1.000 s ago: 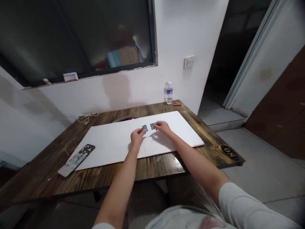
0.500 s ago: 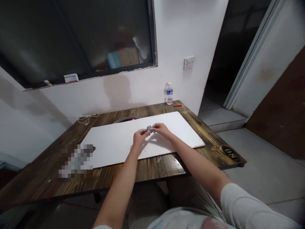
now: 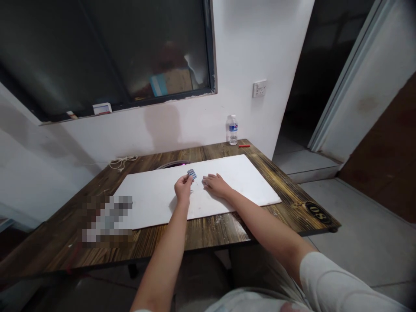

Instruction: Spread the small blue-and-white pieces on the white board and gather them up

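Your left hand (image 3: 183, 189) has its fingers clamped on the small blue cards (image 3: 192, 174), which sit just above the knuckles, over the white board (image 3: 156, 203). How many cards there are is too small to tell. Your right hand (image 3: 216, 185) lies flat on the board, just beside them, its fingers together and holding nothing. The board lies on the wooden bench (image 3: 201, 236). A dark round rim (image 3: 171, 165) shows past its far edge. Near the bench's far corner, an upright water bottle (image 3: 232, 130) stands beside a red stick (image 3: 244, 145). A white cord (image 3: 122, 162) lies along the far edge, and a pixelated object (image 3: 107, 219) blurs at the board's left end.
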`<move>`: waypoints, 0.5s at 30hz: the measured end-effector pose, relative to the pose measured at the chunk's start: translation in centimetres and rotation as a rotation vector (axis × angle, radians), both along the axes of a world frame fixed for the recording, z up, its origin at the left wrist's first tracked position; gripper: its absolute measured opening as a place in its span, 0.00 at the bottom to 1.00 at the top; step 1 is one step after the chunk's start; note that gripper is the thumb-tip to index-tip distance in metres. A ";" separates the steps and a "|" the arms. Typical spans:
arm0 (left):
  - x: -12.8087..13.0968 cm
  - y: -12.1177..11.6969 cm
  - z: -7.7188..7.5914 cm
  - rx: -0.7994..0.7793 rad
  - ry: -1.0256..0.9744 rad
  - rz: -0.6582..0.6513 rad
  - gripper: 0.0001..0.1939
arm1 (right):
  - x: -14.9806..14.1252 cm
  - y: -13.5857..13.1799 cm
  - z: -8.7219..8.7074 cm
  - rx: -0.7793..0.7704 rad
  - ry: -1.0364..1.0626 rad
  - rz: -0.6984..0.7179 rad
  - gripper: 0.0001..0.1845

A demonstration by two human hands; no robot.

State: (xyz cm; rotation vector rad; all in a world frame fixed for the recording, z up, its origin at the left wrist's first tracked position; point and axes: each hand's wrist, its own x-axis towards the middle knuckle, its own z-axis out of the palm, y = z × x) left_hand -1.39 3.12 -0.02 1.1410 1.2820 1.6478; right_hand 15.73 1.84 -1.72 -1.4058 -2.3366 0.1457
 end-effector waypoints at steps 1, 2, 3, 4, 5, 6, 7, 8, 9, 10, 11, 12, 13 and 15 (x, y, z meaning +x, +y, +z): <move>0.0 0.0 0.1 -0.004 -0.007 0.003 0.17 | 0.0 0.0 0.2 0.004 -0.037 0.003 0.17; 0.1 -0.1 0.1 -0.008 -0.012 0.004 0.17 | 0.0 -0.1 0.4 0.011 -0.066 0.002 0.16; 0.1 -0.1 0.1 -0.011 -0.014 0.006 0.17 | 0.1 -0.1 0.7 0.018 -0.090 0.001 0.14; 0.1 -0.1 0.1 -0.011 -0.013 0.006 0.17 | 0.2 -0.1 0.9 0.022 -0.110 0.000 0.14; 0.1 -0.1 0.1 -0.010 -0.009 0.004 0.17 | 0.3 -0.1 1.1 0.024 -0.123 -0.002 0.13; 0.1 -0.1 0.0 -0.009 -0.005 0.002 0.17 | 0.4 -0.1 1.3 0.025 -0.129 -0.002 0.13; 0.1 -0.1 0.0 -0.007 -0.001 0.000 0.17 | 0.4 -0.1 1.4 0.024 -0.129 -0.004 0.14; 0.0 0.0 -0.1 -0.007 0.001 -0.003 0.17 | 0.4 -0.2 1.5 0.023 -0.126 -0.009 0.14; 0.0 0.0 -0.1 -0.007 0.003 -0.007 0.17 | 0.4 -0.2 1.5 0.020 -0.122 -0.013 0.15; 0.0 0.0 -0.2 -0.008 0.003 -0.011 0.17 | 0.4 -0.2 1.5 0.013 -0.117 -0.016 0.15; 0.0 0.0 -0.3 -0.009 0.003 -0.011 0.17 | 0.4 -0.2 1.5 0.006 -0.109 -0.017 0.15; -0.1 0.1 -0.4 -0.009 0.007 -0.011 0.17 | 0.3 -0.2 1.4 0.001 -0.097 -0.019 0.15; -0.1 0.1 -0.5 -0.008 0.016 -0.012 0.17 | 0.3 -0.2 1.2 -0.001 -0.082 -0.023 0.16; -0.1 0.2 -0.6 -0.011 0.038 -0.014 0.18 | 0.2 -0.1 1.1 0.001 -0.046 -0.032 0.16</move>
